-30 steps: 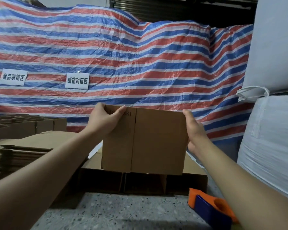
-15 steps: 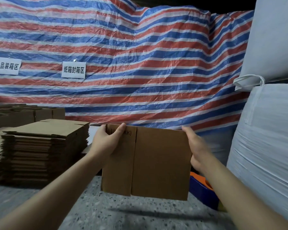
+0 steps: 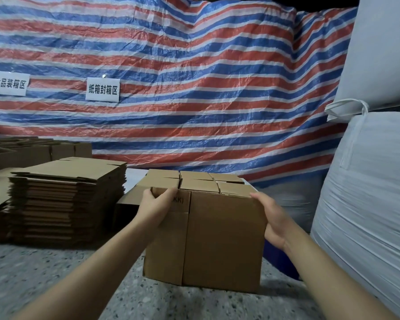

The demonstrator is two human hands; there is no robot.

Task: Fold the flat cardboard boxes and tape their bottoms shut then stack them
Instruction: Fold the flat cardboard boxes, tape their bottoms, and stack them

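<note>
- Left hand [image 3: 156, 204] and right hand [image 3: 271, 218] are gripping the top corners of a folded brown cardboard box [image 3: 217, 241], holding it above the speckled floor [image 3: 56, 273].
- Assembled brown boxes [image 3: 194, 181] are sitting behind; a tall stack of flat cardboard blanks [image 3: 65, 192] is waiting, so much folding appears left.

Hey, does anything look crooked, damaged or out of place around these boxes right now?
Nothing stands out. The left hand and right hand hold a cardboard box by its top corners, and it looks undamaged. The pile of flat boxes on the left sits fairly even.
</note>
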